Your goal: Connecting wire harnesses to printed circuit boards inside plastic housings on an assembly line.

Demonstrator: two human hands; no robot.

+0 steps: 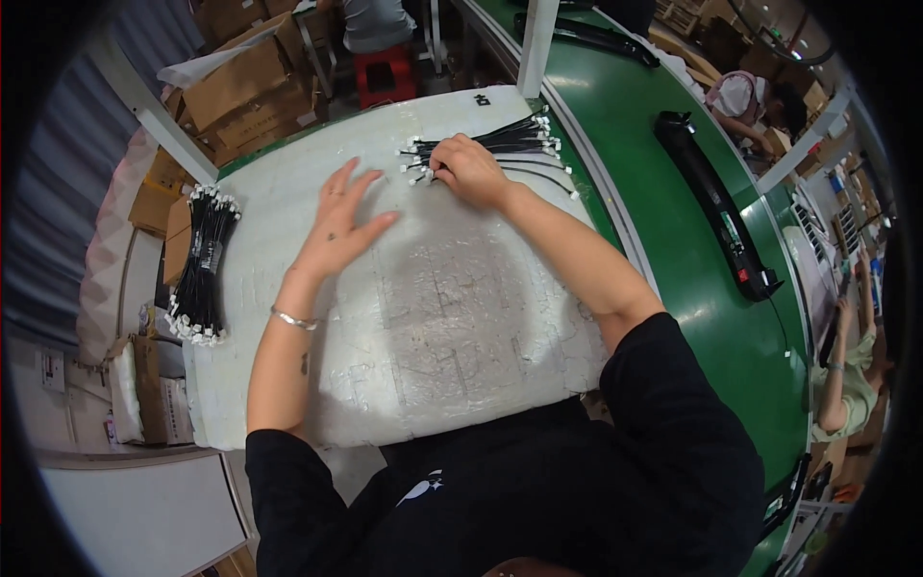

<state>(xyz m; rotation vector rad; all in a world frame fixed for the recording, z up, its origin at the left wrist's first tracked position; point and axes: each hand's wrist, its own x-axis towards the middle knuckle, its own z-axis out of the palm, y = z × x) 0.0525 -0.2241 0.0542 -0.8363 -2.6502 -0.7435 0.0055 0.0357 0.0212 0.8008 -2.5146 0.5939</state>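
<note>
Right hand (468, 173), at 12 o'clock: fingertips partly hidden behind curled knuckles; hold on any single strand impossible to tell. Black cables (526, 137), at 1 o'clock: partly covered by same hand; strands too crowded to count. Cable bundle (205, 260), at 9 o'clock: inner strands hidden beneath outer ones. Black shirt (538, 490), at 6 o'clock: cut off by lower edge. Seated person (377, 24), at 11 o'clock: head beyond upper edge. Long black unit (707, 188), at 2 o'clock: label print too small to read.

A black character (482, 99) marks the mat (279, 202) — the carton print (258, 122) is blurred.
</note>
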